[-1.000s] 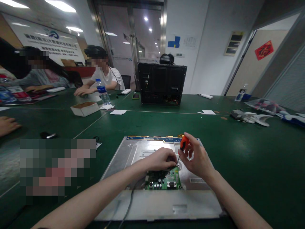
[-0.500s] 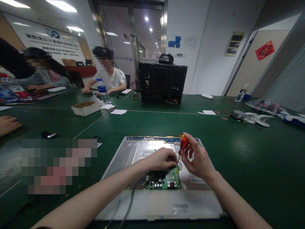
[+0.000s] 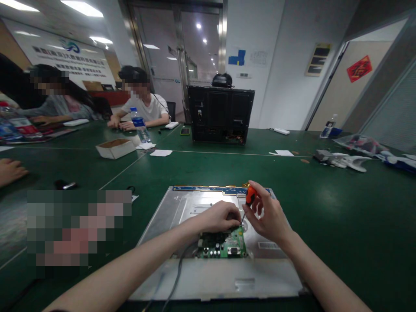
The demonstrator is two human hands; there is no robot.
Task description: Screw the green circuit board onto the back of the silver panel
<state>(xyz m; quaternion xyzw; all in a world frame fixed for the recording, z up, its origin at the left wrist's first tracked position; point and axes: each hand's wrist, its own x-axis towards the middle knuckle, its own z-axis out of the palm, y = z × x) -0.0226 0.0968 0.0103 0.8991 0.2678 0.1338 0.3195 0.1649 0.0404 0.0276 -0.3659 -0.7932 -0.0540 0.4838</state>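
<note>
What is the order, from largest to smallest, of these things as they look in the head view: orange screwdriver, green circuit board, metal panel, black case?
1. Metal panel
2. Black case, though it stands farther away
3. Green circuit board, partly hidden by the left hand
4. Orange screwdriver, in the right hand

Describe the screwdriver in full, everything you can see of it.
The screwdriver is small, with a stubby orange-red handle marked with black, probably plastic, and a thin, dark shaft that looks like metal. It is tilted, handle up and leaning slightly right, its shaft pointing down to the far right corner of the green circuit board. The right hand grips it by the handle; the left hand's fingertips are close beside the tip. The tip's shape is too small to tell.
</note>
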